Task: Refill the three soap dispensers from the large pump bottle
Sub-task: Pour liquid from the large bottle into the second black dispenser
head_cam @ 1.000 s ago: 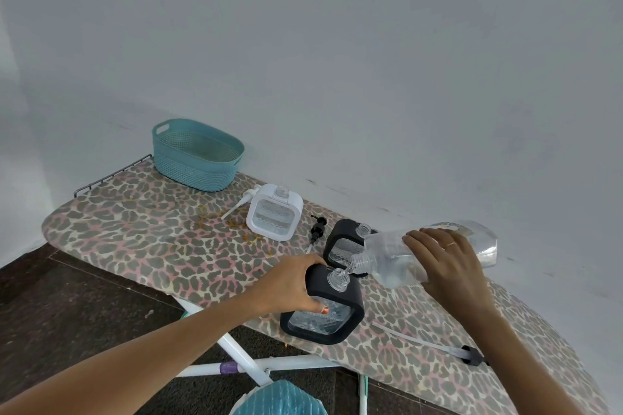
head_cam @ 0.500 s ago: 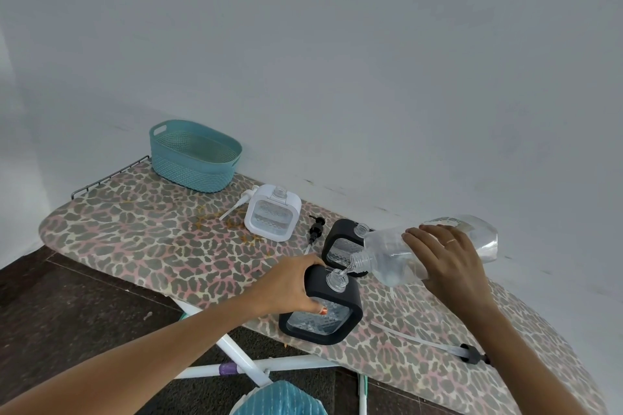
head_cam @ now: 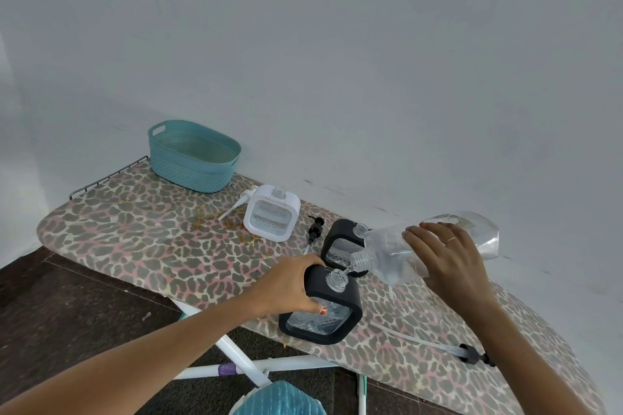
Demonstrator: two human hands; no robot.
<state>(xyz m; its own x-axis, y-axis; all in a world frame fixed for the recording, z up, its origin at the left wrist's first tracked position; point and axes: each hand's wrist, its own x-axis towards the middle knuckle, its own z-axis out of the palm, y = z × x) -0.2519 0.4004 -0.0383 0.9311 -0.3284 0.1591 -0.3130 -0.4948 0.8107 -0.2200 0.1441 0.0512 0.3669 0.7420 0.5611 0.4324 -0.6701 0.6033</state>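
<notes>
1. The large clear plastic bottle [head_cam: 387, 256], its pump off, lies almost level above the leopard-print ironing board [head_cam: 135, 229]. Its open threaded mouth points left and slightly down, just above the open neck of the near black-framed square dispenser [head_cam: 333, 320]. A thin clear stream joins the two openings.
2. The bottle sits under the right hand [head_cam: 445, 259]. The dispenser stands at the near edge of the board, right of the left hand [head_cam: 290, 286].
3. Against the frame half a second ago, the bottle, the dispenser and both hands keep the same places and the same tilt.
4. The right hand's fingers curl over the top of the bottle's middle, gripping it. The left hand wraps the dispenser's upper left corner, thumb pressed on its front panel.
5. Just beyond, a second black-framed dispenser [head_cam: 337, 242] stands with its neck open. A small black pump head [head_cam: 315, 229] lies to its left.
6. Farther left stand a white-framed dispenser [head_cam: 271, 212], a white pump [head_cam: 236, 205] lying beside it, and a teal woven plastic basket [head_cam: 194, 158] at the far left.
7. A black pump with a long clear tube [head_cam: 468, 354] lies near the right edge.
</notes>
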